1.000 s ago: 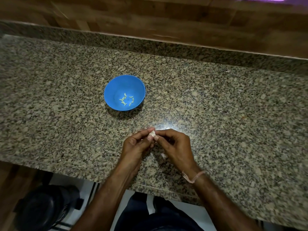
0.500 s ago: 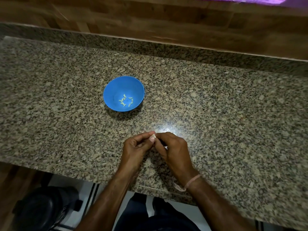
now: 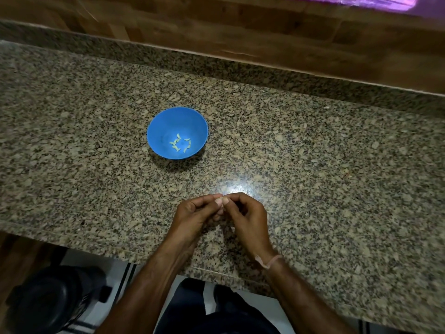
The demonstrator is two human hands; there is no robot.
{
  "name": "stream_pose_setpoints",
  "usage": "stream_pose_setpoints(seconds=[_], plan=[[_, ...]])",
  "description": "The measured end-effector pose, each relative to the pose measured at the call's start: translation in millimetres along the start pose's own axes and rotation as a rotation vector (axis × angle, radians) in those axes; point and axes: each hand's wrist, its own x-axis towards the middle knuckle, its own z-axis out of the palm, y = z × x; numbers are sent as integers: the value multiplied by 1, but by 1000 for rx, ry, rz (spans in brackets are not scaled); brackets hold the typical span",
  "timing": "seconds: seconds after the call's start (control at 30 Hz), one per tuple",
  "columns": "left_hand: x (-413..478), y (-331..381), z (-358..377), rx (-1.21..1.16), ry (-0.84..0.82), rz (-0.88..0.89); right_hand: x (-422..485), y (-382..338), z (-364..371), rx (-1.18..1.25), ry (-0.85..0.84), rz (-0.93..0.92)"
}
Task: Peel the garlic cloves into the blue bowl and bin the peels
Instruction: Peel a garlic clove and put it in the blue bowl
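The garlic clove (image 3: 218, 201) is only a small pale spot, almost hidden between the fingertips of the two hands; it is held above the near part of the granite counter (image 3: 325, 177), just in front of a bright reflection of light on the stone. The left hand (image 3: 197, 215) has its fingers curled and pinches the clove from the left; the right hand (image 3: 248, 218) is curled in the same manner and pinches it from the right, so the tips of both hands touch each other. How much skin is on the clove, I cannot tell. A thin pale thread (image 3: 269, 260) goes around the right wrist.

The blue bowl (image 3: 159, 131) stands upright on the counter, farther from the person and a little to the left, well apart from the hands; some small yellowish peeled cloves (image 3: 179, 143) lie on its bottom. Behind the counter is a wooden wall (image 3: 216, 32); below the counter edge, at the lower left, stands a dark round object (image 3: 48, 300), too dim to identify.
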Motion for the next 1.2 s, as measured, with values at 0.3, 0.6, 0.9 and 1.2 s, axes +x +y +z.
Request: stream_pose_setpoints(seconds=[0.3, 0.6, 0.9, 1.2], plan=[[35, 7, -36, 1060, 279, 476, 7, 18, -9, -142, -16, 203], [24, -16, -46, 1078, 311, 572, 6, 30, 11, -456, 0, 245], [9, -43, -53, 1166, 216, 468, 4, 29, 16, -651, 26, 156], [9, -42, -52, 1184, 216, 452, -1, 29, 25, -768, 67, 123]])
